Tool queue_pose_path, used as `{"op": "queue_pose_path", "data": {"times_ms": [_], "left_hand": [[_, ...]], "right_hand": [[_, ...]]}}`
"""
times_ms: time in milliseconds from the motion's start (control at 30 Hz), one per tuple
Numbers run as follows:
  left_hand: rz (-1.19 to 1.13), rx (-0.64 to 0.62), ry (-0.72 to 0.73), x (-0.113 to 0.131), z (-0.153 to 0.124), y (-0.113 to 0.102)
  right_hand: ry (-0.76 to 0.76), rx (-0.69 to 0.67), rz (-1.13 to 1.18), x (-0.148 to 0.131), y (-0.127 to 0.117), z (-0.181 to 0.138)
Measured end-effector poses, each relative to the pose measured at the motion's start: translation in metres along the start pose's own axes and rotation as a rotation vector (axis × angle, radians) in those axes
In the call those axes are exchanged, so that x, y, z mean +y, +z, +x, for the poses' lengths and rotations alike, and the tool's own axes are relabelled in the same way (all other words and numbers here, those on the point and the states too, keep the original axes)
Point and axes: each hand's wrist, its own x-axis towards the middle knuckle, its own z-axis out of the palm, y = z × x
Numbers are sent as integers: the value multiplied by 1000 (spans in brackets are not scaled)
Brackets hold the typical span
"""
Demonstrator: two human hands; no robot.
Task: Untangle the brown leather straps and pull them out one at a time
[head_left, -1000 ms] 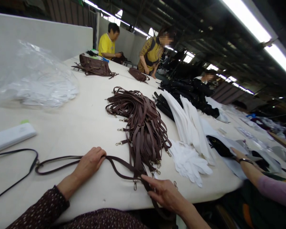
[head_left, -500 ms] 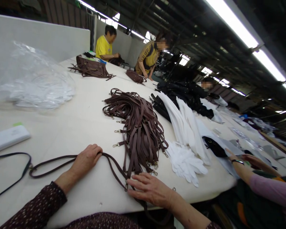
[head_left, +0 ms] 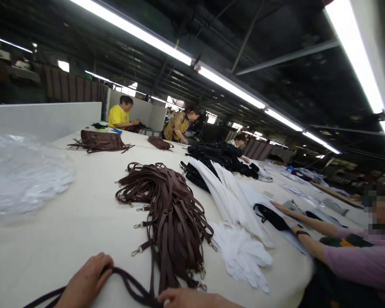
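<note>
At the bottom of the view my left hand (head_left: 87, 280) is closed on a dark brown strap (head_left: 128, 280), which runs out of its fingers on both sides. My right hand (head_left: 192, 297) is partly cut off by the lower edge; its fingers close on the same strap near the lower end of a heap. That heap of brown bag straps (head_left: 170, 214), with metal swivel clips on the ends, lies just beyond both hands. White glove-like pieces (head_left: 244, 252) lie to the right of the heap, beside long white strips (head_left: 234, 199).
A clear plastic bag (head_left: 22, 175) lies at the left. Brown bags (head_left: 99, 140) and black bags (head_left: 218, 156) sit farther back on the white table (head_left: 93, 231). A co-worker in a pink sleeve (head_left: 356, 261) reaches over a black item (head_left: 271, 216) at the right.
The view has tilted up, so my hands sit lower in it. My right hand, flat with fingers spread before, now has its fingers closed on the strap. The co-worker at right has moved their hands.
</note>
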Motion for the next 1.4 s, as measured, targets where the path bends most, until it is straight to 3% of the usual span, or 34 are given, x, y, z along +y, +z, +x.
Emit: {"op": "queue_pose_path", "data": {"times_ms": [100,200,300,400,467,633,867,967,1167,1233,1300,1400], "left_hand": [[9,-21,-65,16,1,-20],[-6,-46,-125,21,7,-34],[-15,-48,-167,21,10,-38],[-17,-33,-183,22,12,-36],[-18,-29,-189,22,13,-34],[-15,4,-206,23,11,-31],[-85,26,-147,30,1,-39],[-207,-16,-148,21,-7,-68],[-339,38,-343,-15,-55,-162],[-309,11,-364,-16,-74,-173],[-190,-37,-342,-13,-91,-165],[78,-90,-269,-5,-109,-131]], "right_hand": [[101,49,27,-9,-8,29],[296,97,92,-12,-15,68],[419,110,95,-15,-16,101],[465,173,37,-18,-8,114],[443,234,-30,-18,1,115],[212,382,-88,-12,25,119],[128,365,1,11,34,133],[104,381,-7,14,36,134],[120,395,-10,15,40,132],[118,390,-7,15,40,132],[120,383,-8,15,39,133],[123,384,-1,14,37,131]]}}
